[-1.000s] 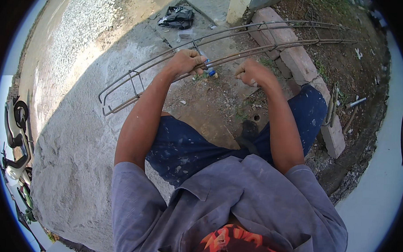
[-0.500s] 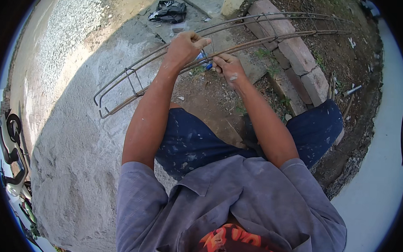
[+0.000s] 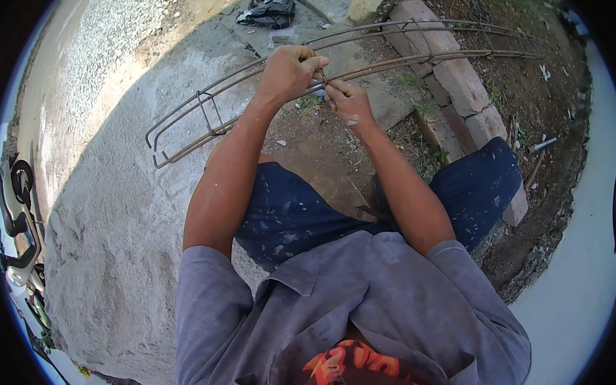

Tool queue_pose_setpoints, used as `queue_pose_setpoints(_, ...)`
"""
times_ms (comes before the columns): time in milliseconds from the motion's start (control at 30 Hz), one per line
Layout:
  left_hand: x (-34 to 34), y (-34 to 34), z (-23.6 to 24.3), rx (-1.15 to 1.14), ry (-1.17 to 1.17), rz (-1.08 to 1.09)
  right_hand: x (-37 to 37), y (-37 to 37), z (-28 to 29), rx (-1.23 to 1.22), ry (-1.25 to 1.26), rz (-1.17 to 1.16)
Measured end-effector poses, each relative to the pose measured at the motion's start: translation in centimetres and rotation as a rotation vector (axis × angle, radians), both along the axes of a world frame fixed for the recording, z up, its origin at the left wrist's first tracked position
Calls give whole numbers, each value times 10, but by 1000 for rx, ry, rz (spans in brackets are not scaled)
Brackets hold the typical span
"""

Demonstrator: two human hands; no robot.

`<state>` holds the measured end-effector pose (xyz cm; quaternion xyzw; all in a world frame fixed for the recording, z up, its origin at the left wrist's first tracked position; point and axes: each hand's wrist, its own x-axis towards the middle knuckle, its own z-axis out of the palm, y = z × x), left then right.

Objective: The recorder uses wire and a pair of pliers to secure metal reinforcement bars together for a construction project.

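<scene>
A long, narrow rebar cage (image 3: 392,62) of rusty rods, with square stirrups (image 3: 207,113) around them, slants across in front of me. My left hand (image 3: 293,73) is closed in a pinch over the middle of the cage, thumb pointing right. Just below and to its right, my right hand (image 3: 350,104) is closed with its fingertips at the nearer rods. A short dark piece shows between the two hands; whether it is wire or part of a stirrup I cannot tell. Something small and blue shows beside the right fingertips. The fingers hide whatever they grip.
Brick-like blocks (image 3: 461,86) lie beneath the cage's right part. A black plastic bag (image 3: 268,12) sits beyond the cage. Rough grey sand (image 3: 109,253) spreads at left, with gravel (image 3: 113,36) farther off. A motorbike (image 3: 22,243) stands at far left; a white wall (image 3: 577,270) rises at right.
My hands have come slightly closer together over the rods. The thin strand seen standing between them earlier is now mostly hidden. The view has shifted a little.
</scene>
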<state>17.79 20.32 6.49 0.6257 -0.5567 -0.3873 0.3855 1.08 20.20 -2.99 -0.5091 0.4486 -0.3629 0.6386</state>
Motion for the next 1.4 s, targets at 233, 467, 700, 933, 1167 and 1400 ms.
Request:
queue_pose_setpoints(233,2,36,10,110,-77,-142,-5,-7,15,-72,70,92)
queue_pose_setpoints(467,-12,57,-16,-247,-615,-224,-11,-18,12,-145,137,136)
queue_pose_setpoints(700,-14,63,-25,-291,-841,-332,-8,-19,10,-245,224,106)
queue_pose_setpoints(933,-1,39,-12,-198,-680,-152,0,-10,10,-495,236,17)
queue_pose_setpoints(1167,3,4,-47,23,-745,-309,3,-5,16,-443,287,-13)
queue_pose_setpoints(1400,36,-14,-38,251,-323,-506,4,1,26,-460,262,-101)
